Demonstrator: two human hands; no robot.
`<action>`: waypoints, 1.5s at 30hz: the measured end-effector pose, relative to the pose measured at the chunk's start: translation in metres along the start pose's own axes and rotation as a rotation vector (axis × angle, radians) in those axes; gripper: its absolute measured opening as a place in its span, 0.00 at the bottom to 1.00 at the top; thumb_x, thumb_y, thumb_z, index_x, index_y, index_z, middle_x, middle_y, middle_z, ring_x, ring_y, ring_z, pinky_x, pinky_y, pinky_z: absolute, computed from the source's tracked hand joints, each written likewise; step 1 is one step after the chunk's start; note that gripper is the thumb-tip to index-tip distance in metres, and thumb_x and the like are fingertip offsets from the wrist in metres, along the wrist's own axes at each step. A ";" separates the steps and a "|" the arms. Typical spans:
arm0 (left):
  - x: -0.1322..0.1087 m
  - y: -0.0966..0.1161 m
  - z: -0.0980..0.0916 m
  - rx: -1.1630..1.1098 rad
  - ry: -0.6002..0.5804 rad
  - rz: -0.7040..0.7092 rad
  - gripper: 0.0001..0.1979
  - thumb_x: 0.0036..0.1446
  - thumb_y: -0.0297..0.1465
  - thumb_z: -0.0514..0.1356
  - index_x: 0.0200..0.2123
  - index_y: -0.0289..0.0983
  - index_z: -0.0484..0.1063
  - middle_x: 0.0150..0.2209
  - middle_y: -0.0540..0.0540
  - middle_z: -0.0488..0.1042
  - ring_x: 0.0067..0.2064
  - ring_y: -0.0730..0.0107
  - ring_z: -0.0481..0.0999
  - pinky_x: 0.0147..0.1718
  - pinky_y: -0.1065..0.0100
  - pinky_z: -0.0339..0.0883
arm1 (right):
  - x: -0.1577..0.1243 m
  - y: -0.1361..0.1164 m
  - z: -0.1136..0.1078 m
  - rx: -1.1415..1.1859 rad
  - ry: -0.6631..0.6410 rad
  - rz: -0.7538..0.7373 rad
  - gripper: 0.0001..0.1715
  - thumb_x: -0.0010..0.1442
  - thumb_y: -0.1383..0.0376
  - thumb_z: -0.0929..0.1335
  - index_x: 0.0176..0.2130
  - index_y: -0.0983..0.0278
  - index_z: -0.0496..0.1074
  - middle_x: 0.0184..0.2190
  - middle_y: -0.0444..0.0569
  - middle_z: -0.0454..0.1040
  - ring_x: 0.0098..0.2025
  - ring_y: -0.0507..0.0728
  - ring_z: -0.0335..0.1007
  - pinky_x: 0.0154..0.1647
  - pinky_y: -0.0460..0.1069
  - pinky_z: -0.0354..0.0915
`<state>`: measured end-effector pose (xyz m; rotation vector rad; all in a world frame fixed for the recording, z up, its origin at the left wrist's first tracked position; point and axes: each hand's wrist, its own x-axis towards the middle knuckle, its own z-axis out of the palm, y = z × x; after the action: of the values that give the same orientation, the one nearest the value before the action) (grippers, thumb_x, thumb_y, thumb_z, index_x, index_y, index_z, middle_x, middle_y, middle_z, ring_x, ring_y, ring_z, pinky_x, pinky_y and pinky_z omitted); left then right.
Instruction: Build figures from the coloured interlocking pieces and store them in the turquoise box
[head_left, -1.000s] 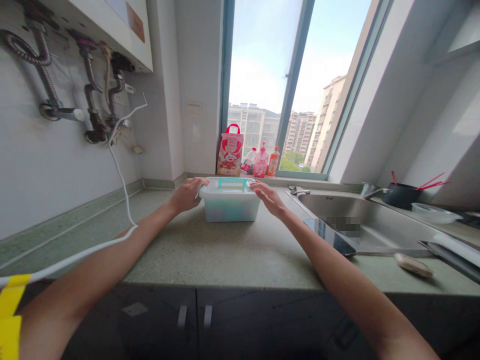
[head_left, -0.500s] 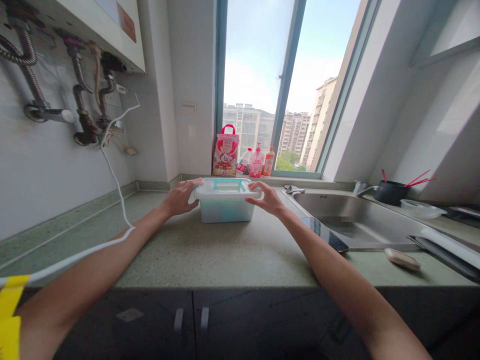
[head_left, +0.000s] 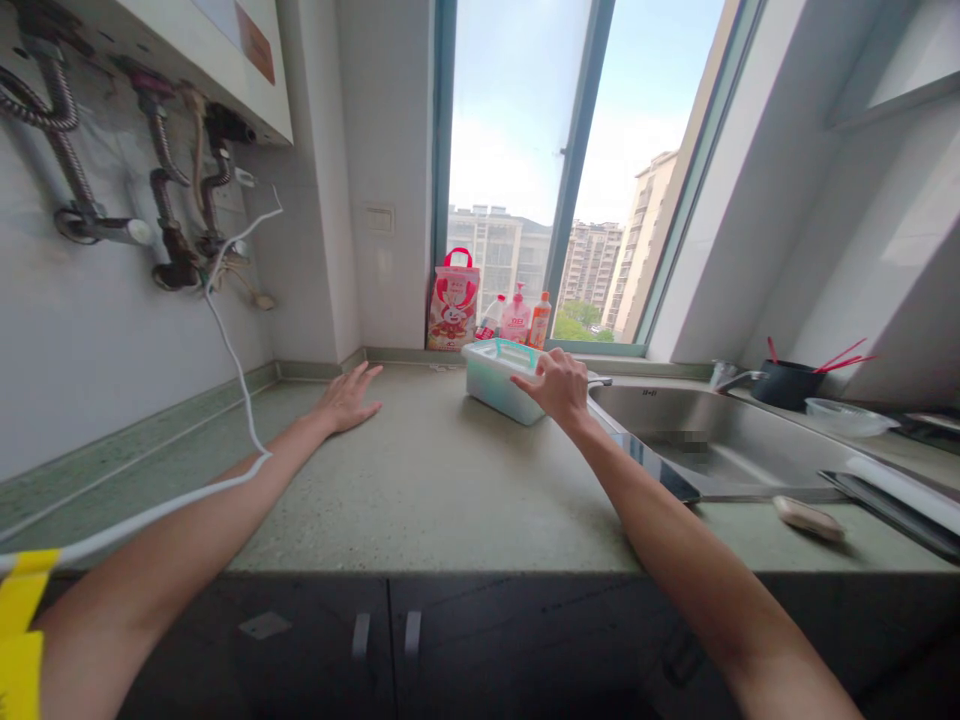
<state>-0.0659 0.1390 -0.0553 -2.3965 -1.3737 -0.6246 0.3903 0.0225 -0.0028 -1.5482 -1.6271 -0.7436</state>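
A lidded plastic storage box [head_left: 499,392], pale and see-through with a turquoise handle on its lid, sits near the back of the counter beside the sink. It is turned at an angle. My right hand [head_left: 562,385] grips its right end, thumb on the near side and fingers over the rim. The underside of the box is hidden, so I cannot tell whether it rests fully on the counter. My left hand [head_left: 349,402] is apart from the box to the left, fingers spread low over the countertop [head_left: 420,490], holding nothing.
Along the window stand a red and pink bag [head_left: 454,305], a pink pump bottle [head_left: 516,315] and an orange bottle [head_left: 540,320]. At right are the steel sink [head_left: 637,410], a black pot [head_left: 784,382] and a clear bowl [head_left: 847,417]. A white cable [head_left: 238,375] hangs at left.
The storage box has moved right and back and turned at an angle, with my right hand still on it. My left hand has let go and opened, moving slightly left.
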 end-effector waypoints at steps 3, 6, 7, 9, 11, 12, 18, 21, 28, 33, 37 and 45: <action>0.001 0.001 0.001 0.003 -0.030 -0.025 0.41 0.64 0.49 0.57 0.75 0.41 0.50 0.76 0.32 0.48 0.72 0.39 0.58 0.68 0.43 0.52 | 0.000 0.009 0.000 -0.054 -0.027 0.085 0.25 0.64 0.43 0.69 0.35 0.62 0.74 0.43 0.60 0.74 0.48 0.70 0.67 0.52 0.64 0.61; 0.002 0.000 0.003 0.004 -0.056 -0.049 0.41 0.64 0.50 0.56 0.74 0.40 0.53 0.75 0.32 0.51 0.72 0.39 0.58 0.68 0.41 0.52 | 0.000 0.021 0.000 -0.058 -0.040 0.171 0.22 0.64 0.47 0.70 0.36 0.63 0.75 0.44 0.63 0.74 0.50 0.72 0.67 0.53 0.66 0.59; 0.003 -0.001 0.004 0.005 -0.068 -0.060 0.40 0.64 0.50 0.56 0.74 0.40 0.53 0.75 0.32 0.52 0.72 0.39 0.58 0.68 0.40 0.52 | 0.000 0.024 0.001 -0.061 -0.038 0.186 0.21 0.64 0.48 0.70 0.36 0.64 0.75 0.44 0.64 0.74 0.50 0.73 0.66 0.53 0.67 0.58; 0.003 -0.002 0.006 0.008 -0.098 -0.086 0.40 0.64 0.51 0.55 0.74 0.40 0.54 0.74 0.32 0.53 0.73 0.40 0.56 0.68 0.40 0.50 | -0.001 0.029 0.002 -0.069 -0.022 0.194 0.21 0.63 0.48 0.71 0.36 0.64 0.75 0.43 0.64 0.74 0.49 0.73 0.67 0.54 0.67 0.58; 0.004 -0.003 0.008 0.008 -0.124 -0.102 0.40 0.64 0.51 0.54 0.74 0.38 0.55 0.74 0.31 0.54 0.74 0.40 0.55 0.68 0.40 0.50 | -0.002 0.031 0.002 -0.072 -0.002 0.184 0.20 0.62 0.49 0.71 0.36 0.63 0.75 0.42 0.64 0.75 0.49 0.72 0.66 0.54 0.68 0.58; 0.004 -0.004 0.009 0.003 -0.135 -0.106 0.41 0.64 0.52 0.53 0.74 0.37 0.55 0.73 0.30 0.55 0.74 0.40 0.55 0.68 0.40 0.49 | -0.003 0.031 0.002 -0.066 0.010 0.172 0.19 0.63 0.50 0.71 0.37 0.63 0.75 0.43 0.64 0.75 0.50 0.73 0.66 0.55 0.68 0.57; 0.005 -0.011 0.015 -0.035 -0.179 -0.120 0.41 0.64 0.53 0.51 0.72 0.35 0.58 0.71 0.30 0.61 0.71 0.42 0.60 0.67 0.46 0.55 | -0.003 0.017 -0.008 0.103 0.040 -0.109 0.09 0.65 0.60 0.67 0.43 0.61 0.74 0.62 0.60 0.69 0.57 0.70 0.65 0.58 0.62 0.59; 0.006 -0.014 0.019 -0.050 -0.194 -0.113 0.39 0.63 0.54 0.50 0.69 0.35 0.63 0.68 0.32 0.65 0.69 0.43 0.65 0.65 0.48 0.59 | -0.006 0.000 -0.003 0.215 -0.231 -0.201 0.11 0.68 0.59 0.64 0.41 0.60 0.75 0.45 0.54 0.78 0.44 0.62 0.72 0.46 0.53 0.63; 0.007 -0.019 0.024 -0.126 -0.240 -0.125 0.35 0.62 0.54 0.49 0.59 0.38 0.75 0.63 0.35 0.74 0.63 0.47 0.73 0.60 0.52 0.67 | -0.029 -0.022 0.035 0.199 -0.834 -0.199 0.23 0.67 0.52 0.67 0.25 0.62 0.74 0.26 0.48 0.77 0.27 0.54 0.65 0.29 0.49 0.52; 0.007 -0.019 0.019 -0.139 -0.269 -0.127 0.36 0.62 0.54 0.48 0.61 0.37 0.74 0.64 0.34 0.73 0.64 0.46 0.72 0.62 0.52 0.65 | -0.031 -0.014 0.040 0.234 -0.833 -0.201 0.22 0.68 0.53 0.67 0.28 0.62 0.76 0.27 0.47 0.77 0.28 0.54 0.65 0.29 0.48 0.52; 0.005 -0.013 0.016 -0.134 -0.264 -0.126 0.35 0.61 0.54 0.49 0.60 0.37 0.75 0.63 0.34 0.73 0.64 0.46 0.73 0.62 0.51 0.66 | -0.030 -0.010 0.041 0.263 -0.833 -0.189 0.21 0.67 0.53 0.67 0.29 0.63 0.76 0.27 0.47 0.77 0.29 0.54 0.66 0.29 0.48 0.53; 0.001 0.007 -0.059 -0.170 -0.470 -0.154 0.38 0.58 0.60 0.51 0.53 0.37 0.79 0.59 0.37 0.77 0.60 0.50 0.75 0.55 0.62 0.68 | -0.030 -0.012 0.038 0.286 -0.858 -0.161 0.20 0.67 0.55 0.67 0.31 0.65 0.78 0.27 0.46 0.76 0.29 0.53 0.66 0.30 0.47 0.54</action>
<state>-0.0726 0.1090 -0.0049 -2.7076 -1.7656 -0.2217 0.3729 0.0360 -0.0476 -1.6267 -2.3573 0.1403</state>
